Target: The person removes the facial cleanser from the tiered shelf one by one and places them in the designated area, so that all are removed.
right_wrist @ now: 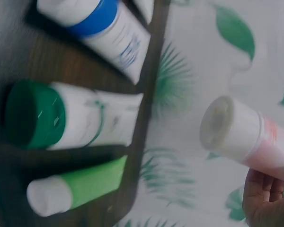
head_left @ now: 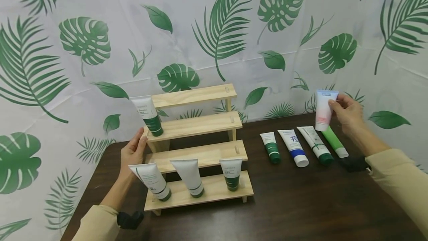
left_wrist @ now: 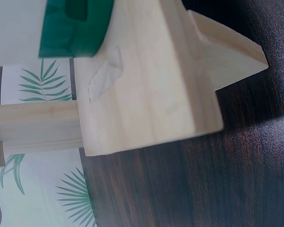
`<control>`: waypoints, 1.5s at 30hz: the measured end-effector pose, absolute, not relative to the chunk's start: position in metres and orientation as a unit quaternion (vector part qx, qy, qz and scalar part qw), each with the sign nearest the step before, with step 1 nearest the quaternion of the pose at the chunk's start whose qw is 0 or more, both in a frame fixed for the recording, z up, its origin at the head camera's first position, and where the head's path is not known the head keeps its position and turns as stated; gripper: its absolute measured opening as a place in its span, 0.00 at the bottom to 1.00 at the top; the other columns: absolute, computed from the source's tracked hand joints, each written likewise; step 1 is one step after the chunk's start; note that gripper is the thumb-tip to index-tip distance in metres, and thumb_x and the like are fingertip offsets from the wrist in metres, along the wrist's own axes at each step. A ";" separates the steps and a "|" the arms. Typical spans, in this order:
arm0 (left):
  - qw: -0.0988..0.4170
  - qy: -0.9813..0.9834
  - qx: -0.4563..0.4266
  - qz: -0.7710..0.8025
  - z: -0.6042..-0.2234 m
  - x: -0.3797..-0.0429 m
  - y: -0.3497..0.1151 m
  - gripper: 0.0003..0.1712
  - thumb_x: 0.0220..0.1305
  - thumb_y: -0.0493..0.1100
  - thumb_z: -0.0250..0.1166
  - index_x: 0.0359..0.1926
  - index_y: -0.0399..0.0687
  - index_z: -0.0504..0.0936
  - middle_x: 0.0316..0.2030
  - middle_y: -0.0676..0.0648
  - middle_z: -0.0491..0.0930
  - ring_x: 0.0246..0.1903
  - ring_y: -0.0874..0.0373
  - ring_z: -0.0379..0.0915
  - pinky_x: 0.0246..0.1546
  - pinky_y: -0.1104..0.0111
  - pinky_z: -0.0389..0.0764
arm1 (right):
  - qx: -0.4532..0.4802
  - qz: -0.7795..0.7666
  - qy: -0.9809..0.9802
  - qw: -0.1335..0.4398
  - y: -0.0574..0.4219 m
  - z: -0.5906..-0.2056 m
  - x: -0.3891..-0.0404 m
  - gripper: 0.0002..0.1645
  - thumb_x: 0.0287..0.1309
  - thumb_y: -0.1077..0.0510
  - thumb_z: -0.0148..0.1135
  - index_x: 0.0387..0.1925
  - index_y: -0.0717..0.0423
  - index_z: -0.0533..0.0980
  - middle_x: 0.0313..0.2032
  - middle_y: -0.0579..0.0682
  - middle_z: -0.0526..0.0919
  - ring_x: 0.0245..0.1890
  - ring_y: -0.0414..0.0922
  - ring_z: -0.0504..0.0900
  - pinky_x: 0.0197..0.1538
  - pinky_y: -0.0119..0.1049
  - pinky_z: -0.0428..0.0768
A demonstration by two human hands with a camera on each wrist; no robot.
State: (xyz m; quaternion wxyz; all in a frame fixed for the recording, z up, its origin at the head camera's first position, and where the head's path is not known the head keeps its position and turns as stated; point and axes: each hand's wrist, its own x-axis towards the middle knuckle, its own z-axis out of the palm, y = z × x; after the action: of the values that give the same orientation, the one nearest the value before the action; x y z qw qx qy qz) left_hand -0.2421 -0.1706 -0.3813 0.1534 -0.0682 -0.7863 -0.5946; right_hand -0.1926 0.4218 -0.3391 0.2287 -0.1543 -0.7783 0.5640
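Note:
My right hand (head_left: 351, 112) pinches a pink-and-white cream tube (head_left: 324, 112) near its flat end, cap downward. In the head view the tube overlaps a green tube (head_left: 334, 142) lying on the table. In the right wrist view, the held tube (right_wrist: 246, 135) shows its white cap. My left hand (head_left: 132, 153) is beside the left end of a stepped wooden rack (head_left: 197, 125), fingertips right at a shelf's edge. On that shelf, a white tube with a green cap (head_left: 147, 114) stands near the left end.
On the lowest shelf stand a left tube (head_left: 155, 181), a middle tube (head_left: 190, 177) and a right tube (head_left: 231, 174). Right of the rack lie a small green-capped tube (head_left: 271, 148), a blue-banded tube (head_left: 294, 148) and a larger green-capped tube (head_left: 315, 145). Leaf-patterned cloth (head_left: 127, 18) hangs behind.

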 end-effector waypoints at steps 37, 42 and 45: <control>0.156 -0.789 -0.063 -0.592 -0.380 -0.240 -0.169 0.26 0.71 0.43 0.52 0.67 0.41 0.64 0.66 0.48 0.64 0.60 0.71 0.64 0.51 0.88 0.69 | -0.183 0.276 -0.925 0.187 0.512 -0.397 -0.195 0.26 0.65 0.61 0.46 0.56 0.81 0.64 0.48 0.80 0.69 0.48 0.71 0.69 0.49 0.60 0.69; 0.154 -0.792 -0.064 -0.588 -0.379 -0.240 -0.169 0.26 0.71 0.43 0.52 0.67 0.41 0.64 0.66 0.47 0.64 0.60 0.70 0.64 0.52 0.88 0.68 | -0.171 0.256 -0.934 0.180 0.518 -0.406 -0.192 0.24 0.63 0.63 0.47 0.51 0.82 0.66 0.46 0.81 0.70 0.45 0.72 0.70 0.47 0.59 0.70; 0.154 -0.787 -0.064 -0.594 -0.379 -0.240 -0.169 0.26 0.71 0.43 0.52 0.67 0.40 0.64 0.66 0.46 0.64 0.61 0.68 0.64 0.51 0.88 0.69 | -0.167 0.253 -0.935 0.184 0.522 -0.411 -0.192 0.22 0.61 0.63 0.48 0.48 0.82 0.67 0.45 0.80 0.71 0.43 0.72 0.71 0.42 0.55 0.70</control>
State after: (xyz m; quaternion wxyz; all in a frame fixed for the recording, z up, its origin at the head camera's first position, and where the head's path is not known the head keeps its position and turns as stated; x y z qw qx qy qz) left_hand -0.2401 -0.1693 -0.3789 0.1544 -0.0639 -0.7866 -0.5944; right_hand -0.1923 0.5217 -0.4107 0.1838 -0.1668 -0.9352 0.2526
